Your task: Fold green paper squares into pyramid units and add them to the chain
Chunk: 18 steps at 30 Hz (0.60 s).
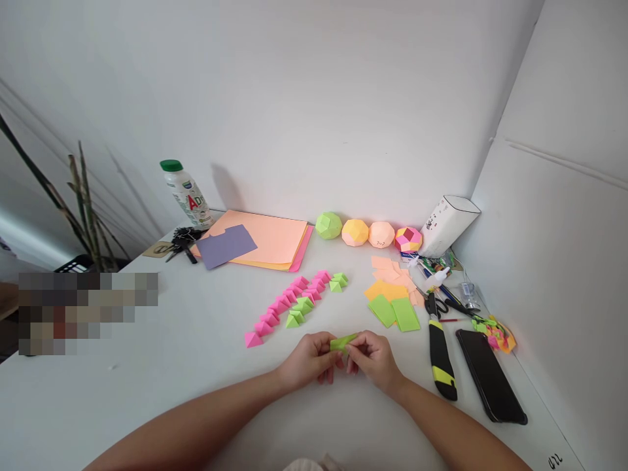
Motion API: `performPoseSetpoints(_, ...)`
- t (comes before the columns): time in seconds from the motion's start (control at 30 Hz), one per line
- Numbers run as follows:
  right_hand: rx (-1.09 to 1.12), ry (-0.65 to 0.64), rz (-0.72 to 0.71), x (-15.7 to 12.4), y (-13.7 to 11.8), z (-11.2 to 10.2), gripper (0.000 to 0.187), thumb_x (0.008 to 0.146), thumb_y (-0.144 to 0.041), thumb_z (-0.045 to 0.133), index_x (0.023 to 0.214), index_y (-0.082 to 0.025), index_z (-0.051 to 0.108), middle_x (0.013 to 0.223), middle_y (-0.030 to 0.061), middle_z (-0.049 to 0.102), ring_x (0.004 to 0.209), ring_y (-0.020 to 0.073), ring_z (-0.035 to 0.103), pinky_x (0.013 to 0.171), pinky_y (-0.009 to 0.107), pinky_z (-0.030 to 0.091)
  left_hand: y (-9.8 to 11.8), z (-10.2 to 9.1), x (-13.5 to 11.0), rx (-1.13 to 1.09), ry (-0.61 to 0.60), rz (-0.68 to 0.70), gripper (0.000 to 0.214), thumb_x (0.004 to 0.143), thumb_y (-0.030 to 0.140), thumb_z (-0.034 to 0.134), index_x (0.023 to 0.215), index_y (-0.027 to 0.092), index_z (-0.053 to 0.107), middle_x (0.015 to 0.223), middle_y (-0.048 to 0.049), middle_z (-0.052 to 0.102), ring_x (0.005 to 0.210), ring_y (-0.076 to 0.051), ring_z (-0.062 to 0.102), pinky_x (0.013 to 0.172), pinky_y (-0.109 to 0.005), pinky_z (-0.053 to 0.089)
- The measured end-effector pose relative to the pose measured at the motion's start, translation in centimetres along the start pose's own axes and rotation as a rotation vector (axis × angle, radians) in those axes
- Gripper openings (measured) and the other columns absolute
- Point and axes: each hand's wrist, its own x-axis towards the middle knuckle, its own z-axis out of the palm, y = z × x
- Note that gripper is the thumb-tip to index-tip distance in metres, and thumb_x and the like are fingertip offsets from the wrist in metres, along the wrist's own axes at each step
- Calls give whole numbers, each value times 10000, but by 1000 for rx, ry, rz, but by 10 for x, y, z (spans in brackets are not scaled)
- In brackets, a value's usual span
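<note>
Between my two hands, above the near part of the table, is a small folded piece of green paper (343,342). My left hand (314,358) pinches its left end, and my right hand (373,358) grips the right end between thumb and fingers. Beyond my left hand stand rows of folded pink paper pieces (279,305) and green paper pieces (300,311), shaped like little pyramids. Flat green paper rectangles (405,314) lie past my right hand, partly covering orange and peach paper slips (392,271).
Right of my hands lie a black-and-yellow utility knife (440,360), a black phone (490,376) and scissors (434,304). Along the wall sit several paper balls (355,232) and a white box (449,226). Coloured sheets (275,235) and a bottle (186,195) stand at the back left.
</note>
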Motion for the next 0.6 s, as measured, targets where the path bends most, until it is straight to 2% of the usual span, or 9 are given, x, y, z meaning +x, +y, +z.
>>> performPoseSetpoints(0.13,14,-9,37,0,-1,0,218,804,-356,626,767,-187,493,502,-39,575,424,120,558,430,242,463,0,-1,1,-44,0,2,318,738,452,622,771,150,528,673,-14,657,419,-103,569,377,-202,389)
performPoseSetpoints(0.27,74,20,74,2,-5,0,315,795,-359,638,966,-216,416,773,-10,612,517,109,584,467,236,480,4,-3,1,-95,3,-10,330,721,458,644,771,152,531,679,-10,666,414,-102,575,371,-198,387)
performPoseSetpoints(0.33,52,13,86,3,-8,-1,307,809,-369,617,996,-208,434,825,7,607,548,108,583,483,235,478,6,-3,1,-118,1,-14,340,714,464,653,775,154,529,677,-11,670,412,-104,579,368,-197,388)
performPoseSetpoints(0.43,-11,-76,94,4,-11,-2,205,849,-372,562,882,-172,532,681,0,603,550,113,553,495,228,449,6,-5,2,-148,4,-12,350,713,472,655,776,157,519,680,-14,675,407,-104,582,359,-195,388)
performPoseSetpoints(0.5,-27,-113,96,4,-11,-2,223,866,-371,537,789,-164,564,627,-1,599,539,110,534,492,224,431,6,-5,2,-154,5,-11,349,716,470,655,775,158,513,680,-14,675,408,-105,584,353,-191,389)
performPoseSetpoints(0.6,-13,-98,131,5,-10,-2,262,862,-391,537,741,-162,577,614,-2,604,507,108,532,472,224,428,5,-5,3,-162,9,-19,352,715,474,656,776,159,512,680,-9,671,409,-106,588,346,-189,391)
